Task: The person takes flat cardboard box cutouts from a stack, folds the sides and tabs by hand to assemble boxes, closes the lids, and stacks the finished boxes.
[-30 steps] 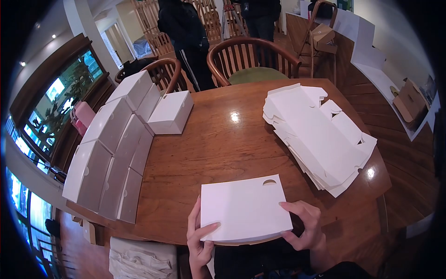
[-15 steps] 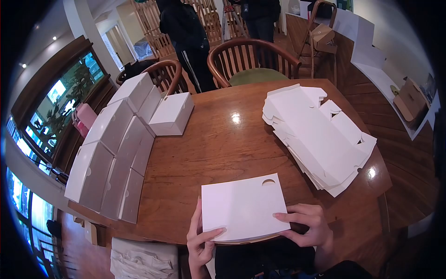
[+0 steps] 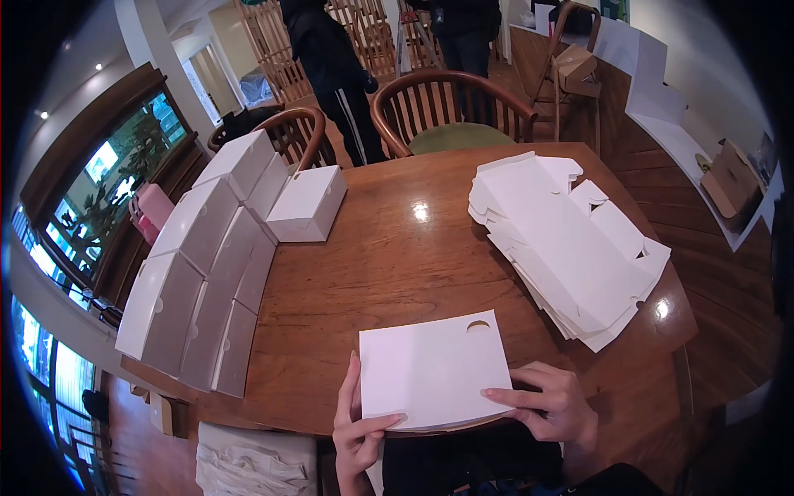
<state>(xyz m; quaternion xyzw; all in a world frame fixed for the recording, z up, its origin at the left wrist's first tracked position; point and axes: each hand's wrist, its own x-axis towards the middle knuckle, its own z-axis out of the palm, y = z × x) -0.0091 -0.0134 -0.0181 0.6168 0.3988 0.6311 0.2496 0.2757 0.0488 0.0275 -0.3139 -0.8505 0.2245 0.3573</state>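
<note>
At the table's near edge lies a white cardboard box [image 3: 438, 372], its broad face toward me and a half-moon cutout near the upper right corner. My left hand [image 3: 361, 426] grips its lower left corner, thumb on top and a finger along the left side. On the right edge, my right hand [image 3: 550, 403] holds it with the thumb on the face and other fingers around the side. Its underside is hidden. To the right rests a pile of flat white box blanks [image 3: 571, 240]. Stacked white boxes [image 3: 194, 273] stand on the left.
A single white box [image 3: 306, 207] adjoins the stack on the wooden table [image 3: 380, 256]. Wooden chairs [image 3: 451, 107] stand at the far side, with two people [image 3: 335, 74] in dark clothes beyond. An aquarium [image 3: 116, 174] is at left, and a folding ladder [image 3: 571, 74] at back right.
The right thumb has slid slightly left on the box face. The box has barely moved. One person in the background has shifted a little.
</note>
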